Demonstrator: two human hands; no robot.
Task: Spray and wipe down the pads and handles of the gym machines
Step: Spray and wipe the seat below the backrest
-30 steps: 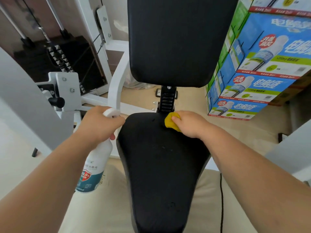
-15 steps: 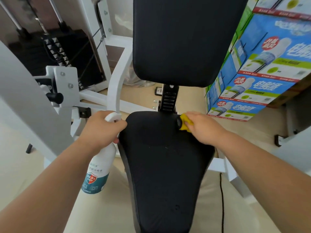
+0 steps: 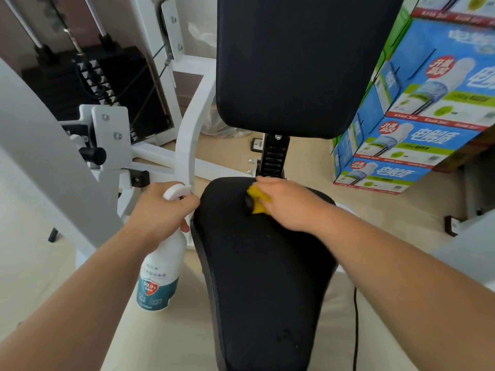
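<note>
The right hand (image 3: 289, 202) curls its fingers on the cloth (image 3: 258, 200) at the far end of the seat (image 3: 262, 277), the left hand (image 3: 160, 210) clamps the bottle (image 3: 160, 269) beside its left edge, and so small a wad may skip the near seat.

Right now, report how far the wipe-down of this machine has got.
Done: nothing confirmable; neither pad shows wet marks. In hand: the right hand grips a yellow cloth against the seat pad at its rear end; the left hand grips the spray bottle beside it. Left, likely: the rest of the seat, the back pad, and handles, out of view.
</note>
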